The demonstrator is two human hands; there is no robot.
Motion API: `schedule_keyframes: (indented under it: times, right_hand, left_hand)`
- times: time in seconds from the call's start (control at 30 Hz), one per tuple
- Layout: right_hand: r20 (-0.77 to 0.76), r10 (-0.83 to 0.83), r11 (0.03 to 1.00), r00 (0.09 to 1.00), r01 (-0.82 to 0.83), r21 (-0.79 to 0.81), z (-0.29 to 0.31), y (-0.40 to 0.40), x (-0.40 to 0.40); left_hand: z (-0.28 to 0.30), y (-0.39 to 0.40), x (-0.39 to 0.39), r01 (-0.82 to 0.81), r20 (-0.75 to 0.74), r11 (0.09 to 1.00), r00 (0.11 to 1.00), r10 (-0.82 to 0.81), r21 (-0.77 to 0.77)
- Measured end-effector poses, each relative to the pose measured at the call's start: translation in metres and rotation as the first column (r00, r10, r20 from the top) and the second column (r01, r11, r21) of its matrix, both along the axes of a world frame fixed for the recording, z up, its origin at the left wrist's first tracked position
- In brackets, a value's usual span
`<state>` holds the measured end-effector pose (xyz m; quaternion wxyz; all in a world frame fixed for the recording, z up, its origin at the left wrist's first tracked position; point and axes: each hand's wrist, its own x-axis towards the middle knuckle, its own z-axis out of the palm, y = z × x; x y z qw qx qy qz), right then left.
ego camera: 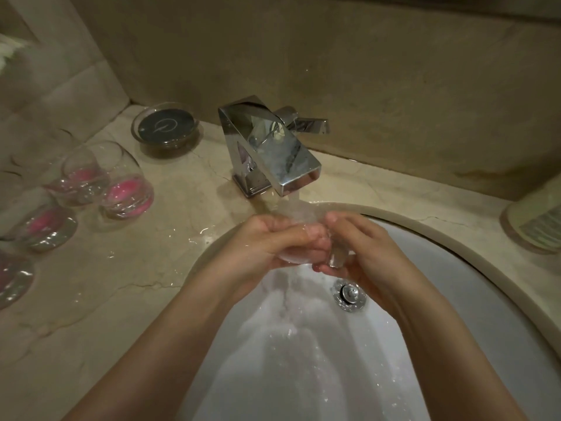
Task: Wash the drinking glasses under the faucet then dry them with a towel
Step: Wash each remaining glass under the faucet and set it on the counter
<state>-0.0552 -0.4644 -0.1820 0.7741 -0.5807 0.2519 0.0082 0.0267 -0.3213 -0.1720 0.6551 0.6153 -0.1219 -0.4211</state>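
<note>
Directly under the faucet spout, in the running stream over the sink, a clear drinking glass sits clasped between left hand and right hand, fingers curled around it, with pink-bottomed glasses and a soap dish left of the faucet on the wet counter.

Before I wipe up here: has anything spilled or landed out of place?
Yes. Water has pooled on the counter left of the sink, between the rim and the glasses with pink inside.
</note>
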Motion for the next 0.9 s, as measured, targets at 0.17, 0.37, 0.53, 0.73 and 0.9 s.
schedule_keyframes:
  times: [0.17,0.37,0.53,0.73,0.9]
  right_hand:
    - [0.041,0.021,0.997,0.999,-0.018,-0.071,-0.0013,-0.0007,0.0000]
    - [0.000,0.015,1.000,1.000,-0.015,0.021,0.0007,0.0004,0.0026]
    - [0.078,-0.003,0.999,0.997,0.007,-0.046,-0.0029,-0.0016,0.0005]
    - [-0.052,0.034,0.997,0.998,-0.030,0.077,0.0036,-0.0032,0.0030]
    - [0.037,0.017,0.989,0.999,-0.012,-0.145,0.0007,-0.0021,0.0034]
  left_hand:
    - [-0.0001,-0.0005,0.0013,-0.048,-0.071,0.999,0.996,0.046,-0.022]
    - [0.0019,0.0023,0.0040,-0.029,-0.031,1.000,0.999,0.029,-0.008]
    - [0.0007,0.0031,0.0062,-0.054,-0.052,0.998,0.997,0.053,-0.016]
    - [0.0061,0.0040,0.0087,0.038,0.054,0.999,0.998,-0.037,-0.027]
    - [0.0054,0.0015,0.0073,-0.083,-0.048,0.996,0.995,0.084,0.019]
